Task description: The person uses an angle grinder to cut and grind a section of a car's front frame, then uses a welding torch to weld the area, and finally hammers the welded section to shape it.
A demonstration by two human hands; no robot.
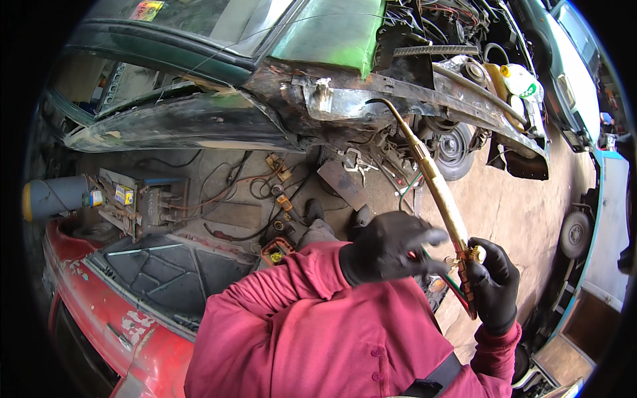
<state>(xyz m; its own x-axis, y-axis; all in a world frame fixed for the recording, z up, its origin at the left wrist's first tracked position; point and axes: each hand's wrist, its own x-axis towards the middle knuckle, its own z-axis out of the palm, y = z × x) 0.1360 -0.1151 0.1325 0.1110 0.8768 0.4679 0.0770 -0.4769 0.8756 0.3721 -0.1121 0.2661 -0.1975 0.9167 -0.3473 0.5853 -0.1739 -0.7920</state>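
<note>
Concrete, stained and dusty, runs under you (pixel 524 205), and it's littered: clamps, cables and small tools (pixel 358 166) lie loose beneath a stripped green car (pixel 325 33). You're in an open workshop yard. The car's front is bare, its charred, rusty sill (pixel 371 99) running across in front of you, a wheel (pixel 454 149) showing behind it, the engine bay open at top right with a yellow-capped white bottle (pixel 521 79) tucked in. To your left sits a grey cylinder (pixel 50 196) beside a boxy metal unit (pixel 142 202), and a red car (pixel 93 298) with flaking paint fills the lower left corner.

Now the torch (pixel 438 192): long, brass, smooth and round, it rises from your right hand (pixel 494 282) up and to the left, its thin curved tip ending right at the sill. Your right hand, in a black glove, is wrapped round the valve end low on the torch, fingers closed on it. Red and green hoses (pixel 458 288) drop away from that end.

Your left hand (pixel 391 249), also black-gloved, is just beside the torch's lower body, blurred; fingers look loosely curled near the valves, and you can't tell from here whether it grips or merely touches. Both red sleeves (pixel 298 318) are soft, creased cloth.
</note>
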